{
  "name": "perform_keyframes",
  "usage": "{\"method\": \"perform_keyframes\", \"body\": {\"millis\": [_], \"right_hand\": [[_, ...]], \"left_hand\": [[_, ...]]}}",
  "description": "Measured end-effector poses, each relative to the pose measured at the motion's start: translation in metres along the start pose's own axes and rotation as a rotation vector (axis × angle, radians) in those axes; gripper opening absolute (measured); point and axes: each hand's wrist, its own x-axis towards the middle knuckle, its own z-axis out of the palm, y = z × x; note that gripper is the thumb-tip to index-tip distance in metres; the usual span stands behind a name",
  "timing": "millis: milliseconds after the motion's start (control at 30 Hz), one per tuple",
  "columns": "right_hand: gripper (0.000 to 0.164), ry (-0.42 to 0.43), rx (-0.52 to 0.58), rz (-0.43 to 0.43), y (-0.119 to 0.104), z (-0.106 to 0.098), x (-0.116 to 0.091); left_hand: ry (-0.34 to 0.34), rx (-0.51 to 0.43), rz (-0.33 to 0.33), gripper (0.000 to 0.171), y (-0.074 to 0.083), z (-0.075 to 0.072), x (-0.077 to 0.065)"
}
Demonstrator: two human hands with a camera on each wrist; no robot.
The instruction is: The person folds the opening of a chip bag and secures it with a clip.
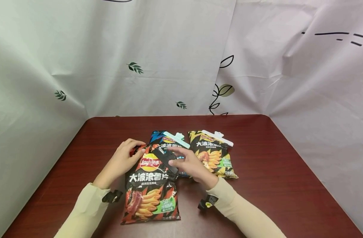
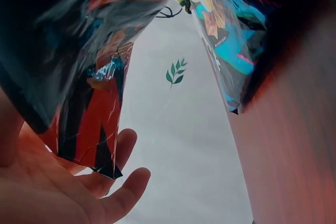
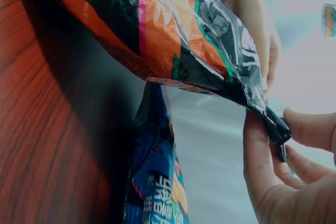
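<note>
A red and black bag of potato chips (image 1: 150, 188) lies nearest the person, its upper end raised. At its upper left corner my left hand (image 1: 123, 162) has the thumb in front and fingers behind; the left wrist view shows those fingers (image 2: 126, 192) around the bag's corner. My right hand (image 1: 193, 163) pinches a black bag clip (image 1: 165, 160) slanted across the upper right corner of the bag. Seen from the right wrist, the thumb and fingers are on either side of the clip (image 3: 276, 128), right at the bag's edge.
Behind lie a blue chip bag (image 1: 157, 137) with a mint-green clip (image 1: 176, 139) and a yellow chip bag (image 1: 212, 157) with a white clip (image 1: 218, 137). The red bag partly covers the blue one. A dark red table (image 1: 276, 185) carries everything, with white patterned cloth (image 1: 157, 66) around it.
</note>
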Motion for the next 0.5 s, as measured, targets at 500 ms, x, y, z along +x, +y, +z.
{"method": "perform_keyframes", "body": {"millis": [500], "right_hand": [[0.049, -0.023, -0.002, 0.008, -0.006, 0.023, 0.019]], "left_hand": [[0.016, 0.009, -0.049, 0.040, -0.018, -0.017, -0.008]]}}
